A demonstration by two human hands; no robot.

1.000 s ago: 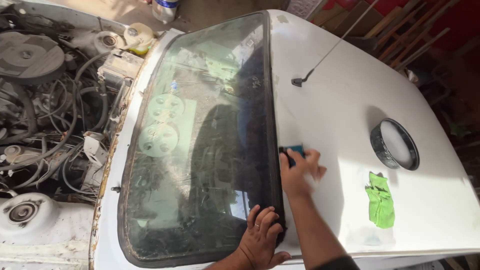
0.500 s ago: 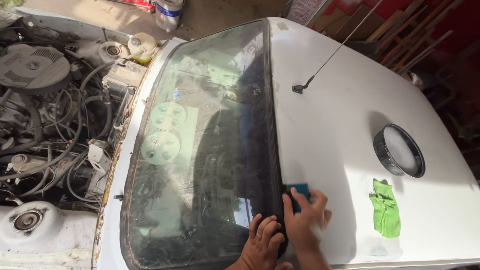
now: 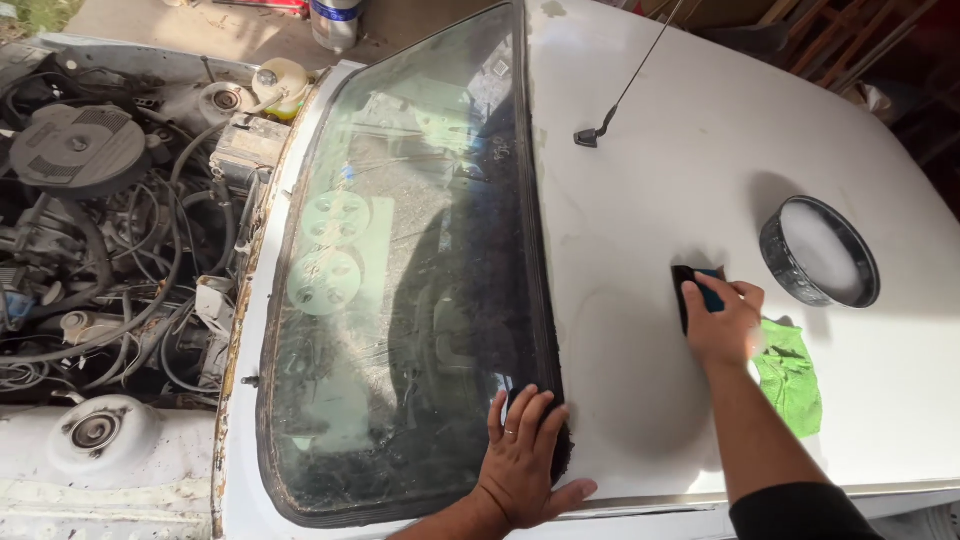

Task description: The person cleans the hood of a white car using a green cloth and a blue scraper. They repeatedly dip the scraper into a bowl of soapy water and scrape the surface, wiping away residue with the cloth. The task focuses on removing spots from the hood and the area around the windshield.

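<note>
White car roof (image 3: 650,180) in sunlight, with the windshield (image 3: 410,280) and the open engine bay (image 3: 110,220) to its left. Right hand (image 3: 722,318) closed on a dark blue sponge (image 3: 698,290) pressed to the roof, just left of a round black basin (image 3: 820,250) of suds; green cloth (image 3: 788,375) beside the wrist. Left hand (image 3: 525,460) open, flat on the windshield's black rubber seal (image 3: 535,250). Compared with half a second earlier, the sponge hand has moved from the seal out onto the roof.

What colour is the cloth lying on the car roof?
Bright green cloth, beside the right hand, seen in the head view.
</note>
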